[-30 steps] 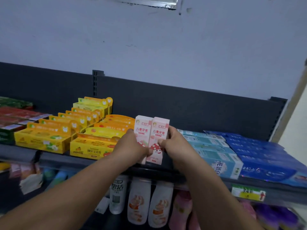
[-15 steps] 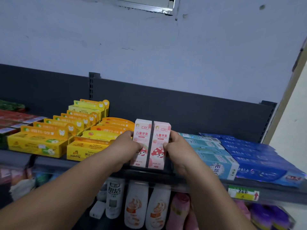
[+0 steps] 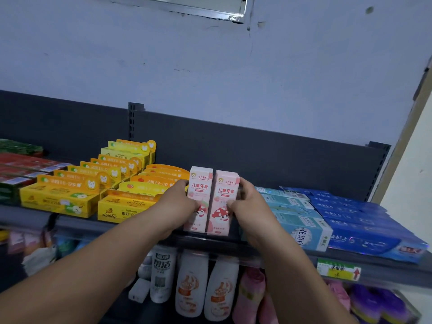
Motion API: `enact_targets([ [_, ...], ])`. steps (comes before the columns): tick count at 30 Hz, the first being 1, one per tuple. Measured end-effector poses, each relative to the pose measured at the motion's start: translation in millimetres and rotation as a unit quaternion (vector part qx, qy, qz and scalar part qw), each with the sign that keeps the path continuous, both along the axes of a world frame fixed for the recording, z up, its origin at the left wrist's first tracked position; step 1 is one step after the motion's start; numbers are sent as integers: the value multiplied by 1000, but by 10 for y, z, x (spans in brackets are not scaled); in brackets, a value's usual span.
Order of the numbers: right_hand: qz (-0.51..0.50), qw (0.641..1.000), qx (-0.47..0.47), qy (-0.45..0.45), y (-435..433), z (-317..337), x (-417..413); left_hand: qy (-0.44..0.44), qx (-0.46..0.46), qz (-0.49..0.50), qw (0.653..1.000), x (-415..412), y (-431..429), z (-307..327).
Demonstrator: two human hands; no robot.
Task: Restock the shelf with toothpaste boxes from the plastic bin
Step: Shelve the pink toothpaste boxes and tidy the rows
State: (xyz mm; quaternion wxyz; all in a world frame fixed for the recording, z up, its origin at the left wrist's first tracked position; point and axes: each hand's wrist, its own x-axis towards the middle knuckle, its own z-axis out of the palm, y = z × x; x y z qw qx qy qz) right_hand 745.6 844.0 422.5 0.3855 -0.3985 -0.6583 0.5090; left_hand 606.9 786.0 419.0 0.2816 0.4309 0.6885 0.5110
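Note:
Two pink kids' toothpaste boxes stand upright side by side at the front of the dark shelf [image 3: 77, 224]. My left hand [image 3: 176, 205] grips the left pink box [image 3: 200, 192] from its left side. My right hand [image 3: 249, 206] grips the right pink box [image 3: 225, 195] from its right side. The two boxes touch each other, with their printed fronts facing me. The plastic bin is not in view.
Yellow toothpaste boxes [image 3: 60, 199] and orange ones [image 3: 149, 183] lie left of the pink pair. Light blue boxes [image 3: 304, 232] and dark blue boxes [image 3: 364, 235] lie to the right. Red boxes [image 3: 16, 167] sit far left. Bottles [image 3: 190, 284] hang below the shelf. A dark back panel [image 3: 257, 155] stands behind.
Both hands have straightened and squared up the pink boxes; my left thumb no longer covers the left box's front. The view has shifted slightly.

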Motion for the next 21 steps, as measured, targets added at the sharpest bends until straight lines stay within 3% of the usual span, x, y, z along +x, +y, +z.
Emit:
enact_targets([
  [9,-19,993,113,-43,-90,65,99,136,52,23,989,40,-163,0],
  [14,-28,936,342,-75,-240,59,41,241,65,88,964,-33,-355,-143],
  [21,87,906,407,-72,-579,-56,-303,247,46,166,953,-232,-947,-309],
])
